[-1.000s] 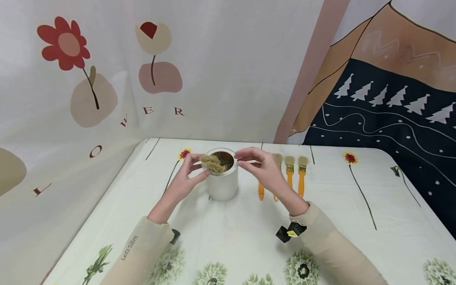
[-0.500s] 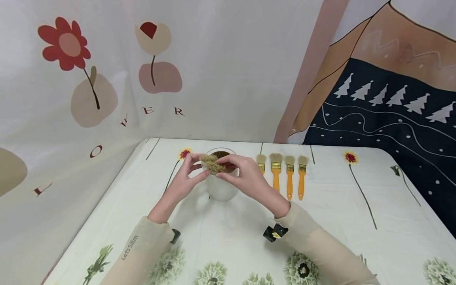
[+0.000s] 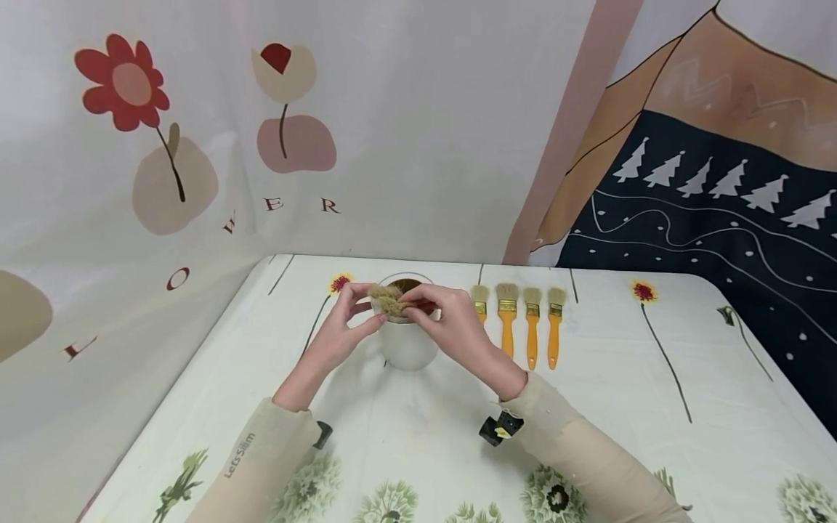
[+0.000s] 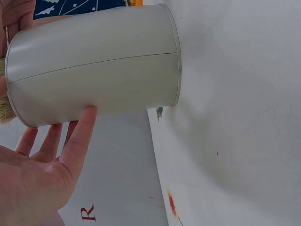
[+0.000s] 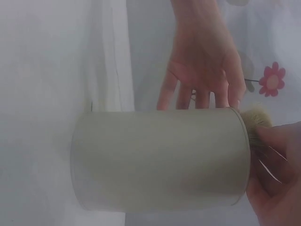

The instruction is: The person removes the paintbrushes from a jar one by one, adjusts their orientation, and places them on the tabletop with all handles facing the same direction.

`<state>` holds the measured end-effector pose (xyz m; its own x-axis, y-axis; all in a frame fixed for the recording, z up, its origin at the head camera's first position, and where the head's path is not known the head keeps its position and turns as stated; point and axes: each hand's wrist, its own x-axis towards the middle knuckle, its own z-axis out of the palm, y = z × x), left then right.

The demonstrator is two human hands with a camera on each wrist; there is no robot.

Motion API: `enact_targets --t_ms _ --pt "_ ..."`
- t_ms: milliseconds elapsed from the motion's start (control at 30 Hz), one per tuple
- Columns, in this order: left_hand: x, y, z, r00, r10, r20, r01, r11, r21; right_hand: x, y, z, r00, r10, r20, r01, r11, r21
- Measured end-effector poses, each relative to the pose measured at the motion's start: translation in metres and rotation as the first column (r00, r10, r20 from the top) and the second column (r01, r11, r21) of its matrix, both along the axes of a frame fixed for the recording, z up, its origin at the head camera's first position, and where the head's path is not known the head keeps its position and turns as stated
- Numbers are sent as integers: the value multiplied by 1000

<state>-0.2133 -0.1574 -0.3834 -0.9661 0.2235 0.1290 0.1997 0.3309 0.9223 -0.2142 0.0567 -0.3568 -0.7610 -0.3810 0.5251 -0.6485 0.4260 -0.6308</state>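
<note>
A plain pale cylindrical can [image 3: 408,349] stands upright, its mouth dark inside. Tan bristle tufts of paintbrushes [image 3: 387,299] stick out at the left of the mouth; their handles are hidden in the can. My left hand [image 3: 341,323] is at the can's left side, fingers nearly straight with fingertips touching the wall, thumb at the rim; the left wrist view shows those spread fingers [image 4: 82,136] on the side. My right hand [image 3: 451,319] reaches over the right rim and pinches a bristle tuft [image 5: 256,123] between thumb and fingers.
To the right of the can lie several paintbrushes [image 3: 532,327] with orange handles, in a row, bristles pointing away. A white flower-printed cloth [image 3: 601,407] covers the table. Printed curtains [image 3: 418,145] rise behind and at the sides.
My right hand has moved left from the can's right rim to the bristles and now pinches them. The row of paintbrushes has come into fuller view. The left hand has stayed in place.
</note>
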Motion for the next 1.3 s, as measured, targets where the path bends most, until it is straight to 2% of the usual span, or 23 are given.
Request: enact_targets --t_ms 233,533,800,1033,1300 --pt "1 0 0 1000 3 -2 -3 1000 -5 0 3 2 1000 5 9 -4 997 -81" --pt "1 0 1 1000 7 6 -7 1000 -17 1 10 12 999 -12 31 17 984 -175" --pt "0 1 1 999 16 34 -16 1000 -3 -2 17 22 999 -11 31 19 962 -273" --pt "-1 2 1 999 22 38 -22 1000 -1 -5 24 31 1000 -3 15 8 931 -364" --pt "-1 1 0 999 25 36 -25 1000 -1 -6 36 44 998 -55 0 50 911 -410"
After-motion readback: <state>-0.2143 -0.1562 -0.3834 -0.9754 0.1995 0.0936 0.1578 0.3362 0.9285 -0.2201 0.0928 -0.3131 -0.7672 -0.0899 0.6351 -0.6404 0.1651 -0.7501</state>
